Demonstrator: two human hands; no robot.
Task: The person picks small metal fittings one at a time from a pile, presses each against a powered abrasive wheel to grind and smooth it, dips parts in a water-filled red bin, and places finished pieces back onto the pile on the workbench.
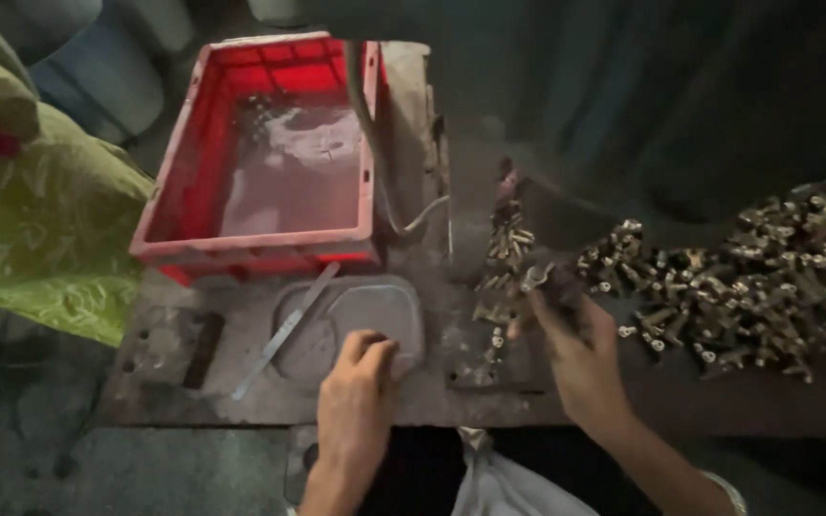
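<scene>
At the far left, a green patterned cloth (40, 229) is being seen beside a red rectangular plastic crate (260, 244) on the worn grey tabletop (270, 401). A flat metal strip (286, 330) is lying slantwise across a grey rounded plate (375, 311). The left hand (356, 406) is being rested, fingers curled and empty, on that plate. The right hand (576, 358) is being raised, pinching a small brass fitting (534, 277). The heap of brass fittings (748, 277) is lying further right, nearer this hand.
</scene>
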